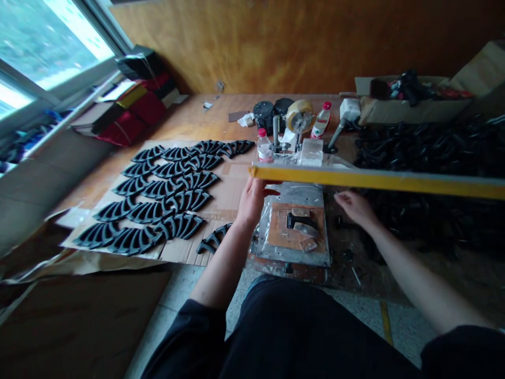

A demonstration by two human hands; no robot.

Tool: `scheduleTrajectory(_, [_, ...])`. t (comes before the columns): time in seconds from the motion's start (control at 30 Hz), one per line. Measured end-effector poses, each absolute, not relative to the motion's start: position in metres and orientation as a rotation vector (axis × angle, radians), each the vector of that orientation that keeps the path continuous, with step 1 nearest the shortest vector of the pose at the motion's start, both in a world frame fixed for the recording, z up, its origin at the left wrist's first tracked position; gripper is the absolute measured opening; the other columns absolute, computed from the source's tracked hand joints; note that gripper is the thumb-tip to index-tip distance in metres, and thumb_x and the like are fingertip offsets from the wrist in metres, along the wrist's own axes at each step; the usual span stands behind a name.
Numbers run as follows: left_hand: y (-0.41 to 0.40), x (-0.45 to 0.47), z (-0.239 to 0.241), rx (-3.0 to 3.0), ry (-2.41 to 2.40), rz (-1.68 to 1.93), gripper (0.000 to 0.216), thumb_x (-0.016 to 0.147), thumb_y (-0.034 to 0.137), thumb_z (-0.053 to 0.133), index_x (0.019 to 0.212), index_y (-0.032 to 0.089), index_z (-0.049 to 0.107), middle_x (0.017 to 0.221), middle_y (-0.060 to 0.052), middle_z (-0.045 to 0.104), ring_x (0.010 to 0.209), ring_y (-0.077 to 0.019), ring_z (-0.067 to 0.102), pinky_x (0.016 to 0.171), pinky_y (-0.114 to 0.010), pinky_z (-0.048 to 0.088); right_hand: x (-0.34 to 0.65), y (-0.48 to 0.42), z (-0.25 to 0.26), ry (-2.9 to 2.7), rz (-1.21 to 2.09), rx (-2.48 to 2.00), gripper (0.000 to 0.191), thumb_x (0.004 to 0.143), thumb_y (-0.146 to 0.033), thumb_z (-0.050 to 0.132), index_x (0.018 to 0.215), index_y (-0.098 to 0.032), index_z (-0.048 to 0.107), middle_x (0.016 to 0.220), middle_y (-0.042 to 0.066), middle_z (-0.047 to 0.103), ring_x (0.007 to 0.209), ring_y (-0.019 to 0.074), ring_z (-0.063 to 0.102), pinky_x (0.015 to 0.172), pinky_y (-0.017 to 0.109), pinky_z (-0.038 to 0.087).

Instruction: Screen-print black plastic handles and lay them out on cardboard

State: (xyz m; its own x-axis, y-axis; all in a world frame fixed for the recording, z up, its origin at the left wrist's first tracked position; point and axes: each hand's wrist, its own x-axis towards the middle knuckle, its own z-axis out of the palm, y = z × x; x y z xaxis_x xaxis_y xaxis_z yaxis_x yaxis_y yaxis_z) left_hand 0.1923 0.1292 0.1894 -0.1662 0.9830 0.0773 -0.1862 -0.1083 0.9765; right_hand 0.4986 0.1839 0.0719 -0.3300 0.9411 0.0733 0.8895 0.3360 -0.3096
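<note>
Left hand (251, 200) closed on the near end of a long yellow frame bar (374, 179), raised level across both hands. Right hand (355, 206) open, empty, just beneath it. Between hands: small black part (300, 221) lying on a brown plate (284, 234).

both forearms reach forward, dark sleeves pushed up to the elbows. the left hand (251, 201) is raised, fingers curled, thumb pointing right. the right hand (354, 206) lies lower, palm down, fingers loosely bent.
</note>
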Motion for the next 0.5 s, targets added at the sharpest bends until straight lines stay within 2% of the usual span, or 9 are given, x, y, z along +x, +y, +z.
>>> scheduleTrajectory(0.1, [0.135, 0.2, 0.19, 1.036, 1.152, 1.51, 0.058, 0.095, 0.061, 0.03, 0.118, 0.016, 0.059, 0.096, -0.01, 0.067, 0.087, -0.0157, 0.064, 0.064, -0.024, 0.052, 0.458, 0.143, 0.041, -2.493, 0.333, -1.557, 0.023, 0.092, -0.04, 0.056, 0.089, -0.018, 0.065, 0.098, 0.01, 0.068, 0.094, 0.0231, 0.063, 0.082, 0.033, 0.047])
scheduleTrajectory(0.17, [0.121, 0.206, 0.176, 0.965, 1.214, 1.491, 0.059, 0.094, 0.063, 0.033, 0.119, 0.016, 0.058, 0.098, -0.011, 0.069, 0.085, -0.0163, 0.065, 0.063, -0.024, 0.052, 0.438, 0.127, 0.037, -2.594, 0.317, -1.58, 0.018, 0.093, -0.034, 0.055, 0.088, -0.017, 0.061, 0.1, 0.013, 0.067, 0.098, 0.0251, 0.061, 0.083, 0.034, 0.046])
scheduleTrajectory(0.27, [0.08, 0.218, 0.14, 0.823, 1.246, 1.069, 0.063, 0.086, 0.068, 0.046, 0.116, 0.015, 0.061, 0.099, -0.015, 0.071, 0.08, -0.0197, 0.067, 0.056, -0.024, 0.05, 0.419, 0.119, 0.052, -2.569, 0.367, -1.736, 0.017, 0.097, -0.031, 0.047, 0.091, -0.018, 0.056, 0.088, 0.011, 0.068, 0.084, 0.0242, 0.063, 0.07, 0.032, 0.044])
scheduleTrajectory(0.33, [0.052, 0.227, 0.116, 0.692, 1.219, 0.838, 0.067, 0.081, 0.072, 0.051, 0.115, 0.015, 0.061, 0.107, -0.018, 0.07, 0.084, -0.0229, 0.068, 0.054, -0.024, 0.05, 0.401, 0.113, 0.065, -2.513, 0.36, -1.672, 0.018, 0.098, -0.032, 0.043, 0.092, -0.019, 0.054, 0.085, 0.011, 0.067, 0.082, 0.0248, 0.062, 0.068, 0.032, 0.043])
scheduleTrajectory(0.4, [0.033, 0.227, 0.097, 0.558, 1.251, 0.896, 0.07, 0.08, 0.075, 0.048, 0.112, 0.015, 0.061, 0.11, -0.018, 0.069, 0.088, -0.0241, 0.068, 0.057, -0.026, 0.052, 0.372, 0.1, 0.077, -2.522, 0.323, -1.43, 0.017, 0.098, -0.029, 0.043, 0.089, -0.02, 0.054, 0.086, 0.012, 0.066, 0.086, 0.0263, 0.06, 0.073, 0.034, 0.043])
scheduleTrajectory(0.5, [0.018, 0.195, 0.078, 0.453, 1.462, 1.163, 0.063, 0.08, 0.074, 0.049, 0.098, 0.015, 0.06, 0.093, -0.012, 0.07, 0.08, -0.0202, 0.067, 0.059, -0.026, 0.051, 0.316, 0.077, 0.085, -2.621, 0.42, -0.92, 0.015, 0.097, -0.026, 0.045, 0.089, -0.02, 0.057, 0.091, 0.011, 0.065, 0.091, 0.0265, 0.058, 0.082, 0.037, 0.044])
